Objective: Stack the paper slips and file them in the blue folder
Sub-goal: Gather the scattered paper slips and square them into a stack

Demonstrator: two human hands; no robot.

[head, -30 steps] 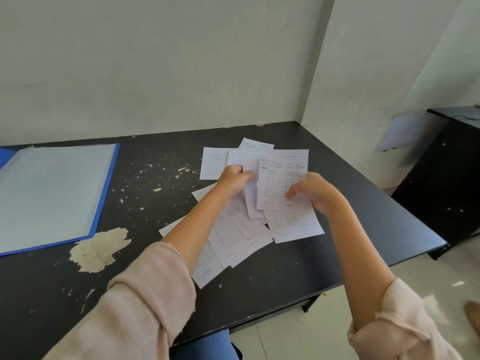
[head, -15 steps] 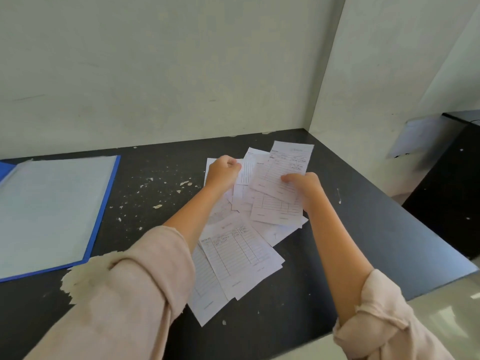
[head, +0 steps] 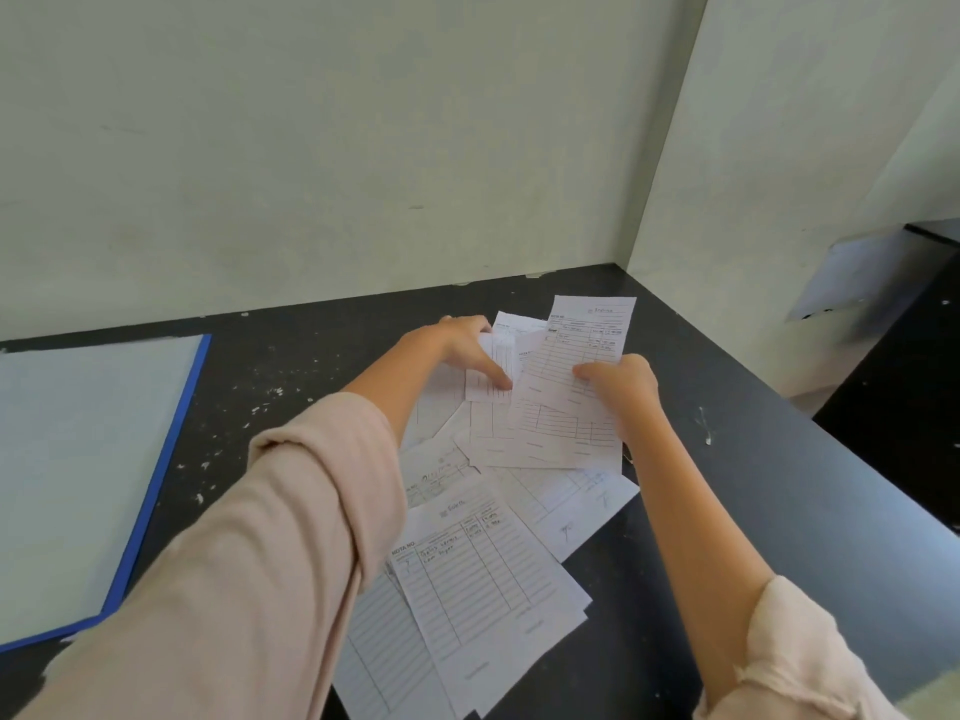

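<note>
Several white printed paper slips (head: 483, 579) lie scattered and overlapping on the black table (head: 769, 491). My right hand (head: 621, 381) pinches a small bunch of slips (head: 576, 376), lifted and tilted over the pile. My left hand (head: 467, 350) rests with spread fingers on a small slip (head: 491, 376) at the far side of the pile. The blue folder (head: 156, 491) lies open at the far left with a pale sheet showing inside. My left sleeve hides part of the pile.
Walls close the table at the back and the right, forming a corner. White flecks dot the tabletop between the folder and the slips. A dark cabinet (head: 904, 407) stands to the right beyond the table's edge.
My left hand has opened from a fist and now presses flat on a small slip. My right hand's bunch of slips has shifted slightly farther back. The camera has moved closer.
</note>
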